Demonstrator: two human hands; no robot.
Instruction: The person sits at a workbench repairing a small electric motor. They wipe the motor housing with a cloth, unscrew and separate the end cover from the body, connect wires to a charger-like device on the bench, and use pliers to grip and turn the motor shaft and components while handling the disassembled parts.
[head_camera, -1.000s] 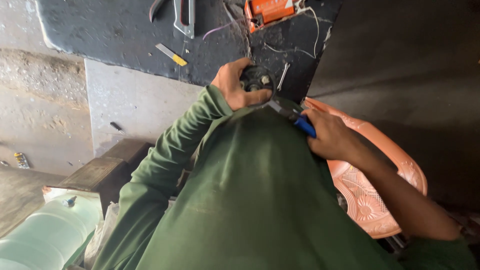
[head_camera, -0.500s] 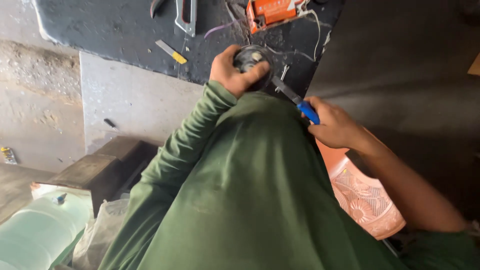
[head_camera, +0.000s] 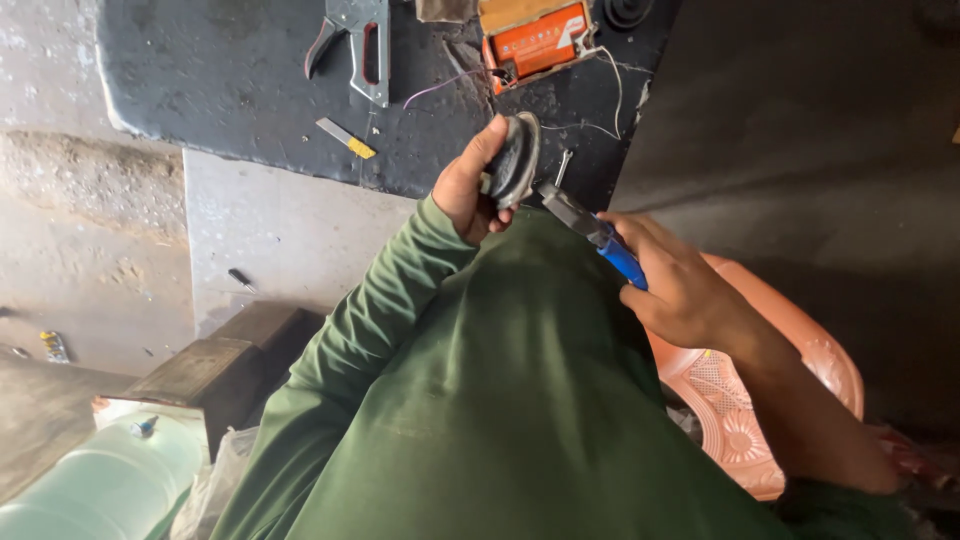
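Since the earlier frame, you had tilted the round dark metal disc (head_camera: 515, 160) onto its edge; your left hand (head_camera: 470, 185) gripped it above the dark table (head_camera: 230, 90), while your right hand (head_camera: 685, 290) clasped blue-handled pliers (head_camera: 590, 230) touching it.

The person wears a loose, plain green top — a long sleeve covers the left arm down to the wrist of the left hand (head_camera: 462, 192). The right forearm is uncovered from the elbow at five o'clock up to the right hand (head_camera: 682, 290) — no rings, watch or gloves show.
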